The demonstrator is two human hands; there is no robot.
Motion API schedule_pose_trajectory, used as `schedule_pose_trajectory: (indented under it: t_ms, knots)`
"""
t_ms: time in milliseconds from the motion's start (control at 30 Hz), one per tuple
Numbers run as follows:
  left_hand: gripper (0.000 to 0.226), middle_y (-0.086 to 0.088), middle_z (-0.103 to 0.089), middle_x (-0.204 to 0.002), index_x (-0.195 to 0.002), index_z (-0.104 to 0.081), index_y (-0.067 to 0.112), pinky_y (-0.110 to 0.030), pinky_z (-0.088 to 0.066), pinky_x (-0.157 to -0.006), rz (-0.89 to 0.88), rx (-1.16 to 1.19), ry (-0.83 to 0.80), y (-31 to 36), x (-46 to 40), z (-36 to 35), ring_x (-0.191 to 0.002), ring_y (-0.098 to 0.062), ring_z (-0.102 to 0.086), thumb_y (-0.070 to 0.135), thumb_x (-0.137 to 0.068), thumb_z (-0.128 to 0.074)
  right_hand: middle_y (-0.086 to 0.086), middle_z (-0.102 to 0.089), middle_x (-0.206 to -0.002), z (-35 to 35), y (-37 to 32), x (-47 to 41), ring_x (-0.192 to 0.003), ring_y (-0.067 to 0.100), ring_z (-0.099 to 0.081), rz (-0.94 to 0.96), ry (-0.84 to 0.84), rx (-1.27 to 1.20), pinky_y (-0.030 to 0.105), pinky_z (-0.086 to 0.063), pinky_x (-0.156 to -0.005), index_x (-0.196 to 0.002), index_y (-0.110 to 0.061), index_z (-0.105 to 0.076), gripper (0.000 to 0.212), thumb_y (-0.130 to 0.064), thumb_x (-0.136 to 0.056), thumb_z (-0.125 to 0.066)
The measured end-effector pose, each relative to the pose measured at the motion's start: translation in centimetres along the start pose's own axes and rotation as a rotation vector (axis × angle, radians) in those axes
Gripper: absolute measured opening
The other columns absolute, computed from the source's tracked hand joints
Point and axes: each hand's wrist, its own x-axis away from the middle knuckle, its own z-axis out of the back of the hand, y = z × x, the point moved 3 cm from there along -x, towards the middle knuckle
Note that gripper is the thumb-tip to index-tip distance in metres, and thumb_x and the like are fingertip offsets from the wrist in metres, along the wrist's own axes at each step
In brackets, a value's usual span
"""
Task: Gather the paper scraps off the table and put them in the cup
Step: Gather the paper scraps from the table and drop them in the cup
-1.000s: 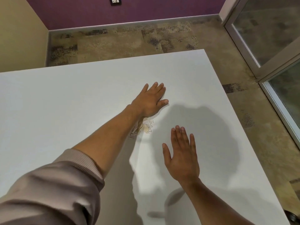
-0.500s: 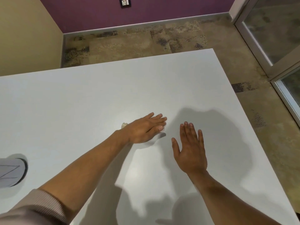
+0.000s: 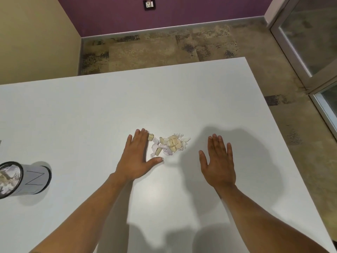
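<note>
Setting: an office or meeting room, sparsely furnished. Indicators: a large plain white bench (image 3: pixel 182 99); patterned beige carpet tiles (image 3: pixel 164 50) on the floor; a purple wall (image 3: pixel 200 10) with a pale skirting board (image 3: pixel 173 28) and a wall socket (image 3: pixel 149 4); a beige side wall (image 3: pixel 36 33); glass door panels (image 3: pixel 310 30) in pale metal frames at the right.

Paper scraps (image 3: pixel 168 144) lie heaped on the white table (image 3: pixel 91 115). Left hand (image 3: pixel 137 157) lies flat, fingers straight, touching the heap's left edge. Right hand (image 3: pixel 218 160) lies flat, well right of the heap. Cup (image 3: pixel 23 178), holding scraps, stands far left of the heap.
</note>
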Motion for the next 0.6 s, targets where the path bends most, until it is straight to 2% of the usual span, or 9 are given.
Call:
schedule_pose_trajectory:
  t_ms: [167,233,300,367,433,533,600]
  knots:
    - [0.121,-0.006,0.001,-0.163,-0.154,0.004,0.008,-0.041,0.007,-0.122,-0.049,-0.032,-0.038,2.6,-0.4,-2.2,-0.15,-0.017,0.013,0.087,-0.074,-0.04,0.006,-0.02,-0.161,0.0,0.0,0.0,-0.15,0.016,-0.008,0.001,0.004,0.003,0.045,-0.009,-0.122,-0.153,-0.009,-0.023,0.068,-0.051,-0.1,-0.015]
    - [0.121,-0.006,0.004,-0.163,-0.154,0.006,0.009,-0.039,0.008,-0.121,-0.045,0.05,-0.038,3.1,-0.6,-2.0,-0.149,-0.015,0.015,0.084,-0.074,-0.045,0.006,-0.02,-0.161,0.2,-0.1,0.0,-0.15,0.016,-0.008,0.002,0.0,-0.011,0.045,-0.009,-0.122,-0.153,-0.009,-0.022,0.067,-0.051,-0.1,-0.014]
    - [0.121,-0.003,0.006,-0.162,-0.154,0.004,0.01,-0.041,0.001,-0.122,-0.062,0.142,-0.03,3.1,-0.7,-1.2,-0.149,-0.012,0.014,0.077,-0.074,-0.055,0.007,-0.021,-0.161,0.3,-0.2,0.0,-0.15,0.017,-0.009,0.001,-0.005,-0.017,0.045,-0.009,-0.122,-0.153,-0.009,-0.022,0.067,-0.05,-0.101,-0.015]
    - [0.116,-0.007,0.001,-0.162,-0.154,-0.009,0.01,-0.045,-0.02,-0.12,-0.129,0.128,-0.036,2.7,-0.8,0.1,-0.151,-0.018,0.0,0.067,-0.072,-0.068,0.008,-0.024,-0.16,0.6,-0.4,0.1,-0.15,0.018,-0.013,-0.006,-0.004,-0.008,0.046,-0.011,-0.122,-0.152,-0.008,-0.025,0.066,-0.049,-0.1,-0.017]
    - [0.111,-0.01,-0.006,-0.163,-0.154,-0.02,0.015,-0.044,-0.038,-0.111,-0.194,0.01,-0.055,2.4,-0.9,1.1,-0.148,-0.023,-0.021,0.061,-0.069,-0.076,0.009,-0.031,-0.157,1.0,-0.7,0.1,-0.148,0.021,-0.02,-0.02,0.008,-0.01,0.047,-0.017,-0.12,-0.151,-0.01,-0.029,0.065,-0.049,-0.1,-0.018]
    - [0.11,-0.007,-0.007,-0.163,-0.154,-0.016,0.027,-0.043,-0.041,-0.105,-0.145,-0.165,-0.14,2.5,-1.5,1.6,-0.143,-0.026,-0.03,0.068,-0.068,-0.072,0.005,-0.042,-0.15,2.0,-2.2,-0.8,-0.139,0.025,-0.036,-0.045,0.014,-0.042,0.046,-0.031,-0.111,-0.15,-0.022,-0.027,0.065,-0.058,-0.098,-0.017]
    - [0.111,-0.009,-0.011,-0.162,-0.154,-0.014,0.027,-0.045,-0.038,-0.106,-0.056,-0.151,-0.159,3.1,-2.0,1.5,-0.14,-0.032,-0.029,0.074,-0.068,-0.066,0.001,-0.039,-0.151,2.7,-3.9,-2.1,-0.132,0.026,-0.038,-0.02,-0.033,-0.098,0.046,-0.037,-0.102,-0.15,-0.034,-0.018,0.066,-0.069,-0.094,-0.018]
